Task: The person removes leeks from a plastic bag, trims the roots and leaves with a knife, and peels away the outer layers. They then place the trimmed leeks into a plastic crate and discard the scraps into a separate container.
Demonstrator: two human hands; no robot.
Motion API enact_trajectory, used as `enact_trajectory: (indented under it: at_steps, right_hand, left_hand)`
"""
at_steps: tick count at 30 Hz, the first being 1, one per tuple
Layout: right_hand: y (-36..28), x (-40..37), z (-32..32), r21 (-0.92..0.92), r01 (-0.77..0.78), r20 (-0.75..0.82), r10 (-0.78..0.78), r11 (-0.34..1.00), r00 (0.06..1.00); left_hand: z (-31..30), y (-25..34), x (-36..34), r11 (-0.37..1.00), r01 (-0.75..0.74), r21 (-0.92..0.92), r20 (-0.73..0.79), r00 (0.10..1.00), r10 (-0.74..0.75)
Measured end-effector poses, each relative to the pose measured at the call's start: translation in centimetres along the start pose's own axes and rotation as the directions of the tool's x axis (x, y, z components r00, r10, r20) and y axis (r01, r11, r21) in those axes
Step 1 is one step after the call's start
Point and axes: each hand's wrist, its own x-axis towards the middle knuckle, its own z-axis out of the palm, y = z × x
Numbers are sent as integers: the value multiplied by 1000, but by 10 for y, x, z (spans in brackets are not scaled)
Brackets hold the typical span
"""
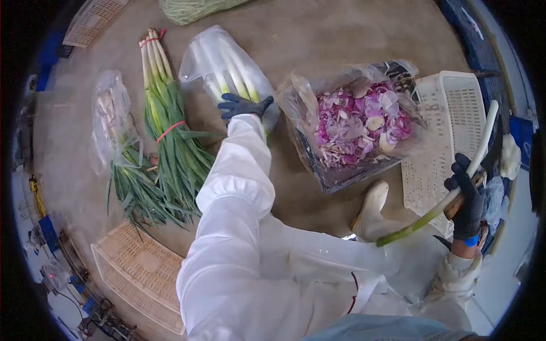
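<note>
My left hand [244,106], in a dark glove, is stretched over the lower end of a clear plastic bag [199,57] of trimmed leeks [232,71]. Its fingers and thumb are spread on the leeks. At the right, my right hand [467,199], also gloved, is closed around a single long leek [418,226], its white end up and its cut green end over my lap. Something brown, like a wooden handle, shows by that palm; I cannot make out what it is. Left of my left hand lie a tied leafy bundle [165,125] and a second bagged bundle [116,122].
A dark, plastic-lined crate [318,170] holds purple and white peelings [364,122]. A white perforated basket [432,142] stands beside it, near my boot [372,204]. Another basket [142,261] sits at lower left, and a third [94,20] at upper left. A green bag [199,8] lies at the top.
</note>
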Motion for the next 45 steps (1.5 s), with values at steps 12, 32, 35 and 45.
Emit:
enact_trajectory:
  at_steps: [12, 32, 35, 45]
  right_hand:
    - [-1, -14, -27, 17, 114, 98, -115, 993, 989]
    - [-30, -137, -108, 818, 195, 125, -498, 542, 858]
    - [-21, -131, -129, 797, 209, 113, -479, 566, 870]
    - [7, -115, -146, 611, 486, -236, -442, 625, 865]
  left_hand:
    - [15, -103, 83, 555, -401, -729, -158, 887, 434]
    - [-160, 168, -362, 483, 215, -849, 483, -56, 874]
    - [-92, 201, -462, 535, 317, -783, 489, -216, 845]
    - [-4, 136, -467, 600, -79, -796, 604, -155, 782]
